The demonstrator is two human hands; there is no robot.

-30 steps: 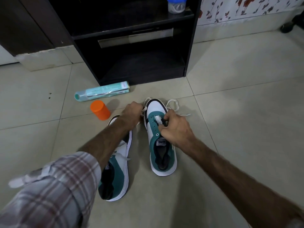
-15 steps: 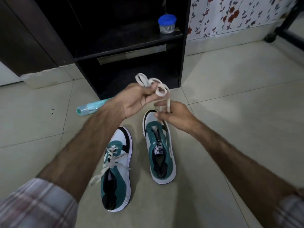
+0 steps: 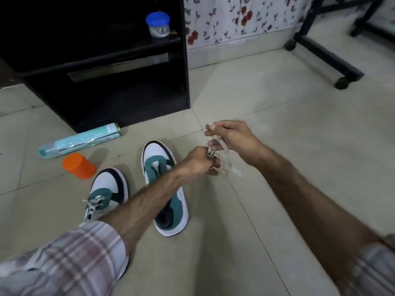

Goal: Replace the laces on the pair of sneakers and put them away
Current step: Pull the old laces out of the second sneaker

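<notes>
- White lace (image 3: 224, 154) is now fully off the right-hand sneaker (image 3: 164, 184); a second ago it was still threaded near the toe eyelets, half a second ago it was lifted above the shoe.
- Both hands have moved right of that sneaker, over bare floor tile (image 3: 277, 103), and hold the lace in the air as a loose bundle.
- Left hand (image 3: 198, 161) is curled round the lower part of the bundle; exact finger placement is blurred.
- Right hand (image 3: 233, 135) pinches the upper loops between thumb and fingertips, with strands hanging below it.
- Right-hand sneaker sits upright on the floor with empty eyelets and tongue exposed.
- Left-hand sneaker (image 3: 106, 195) is still laced, partly hidden under the left forearm, just beside the other shoe.
- Orange capped container (image 3: 79, 165) and teal tube (image 3: 79, 139) lie on the floor near the toes; both unmoved.
- Black shelf unit (image 3: 128, 82) stands behind, with a blue-lidded jar (image 3: 158, 24) on its shelf.
- Judgement: one old lace is out; it probably gets bunched and set aside.
- Still left: unlace the second shoe, thread new laces, put the pair away. No new laces are clearly visible.
</notes>
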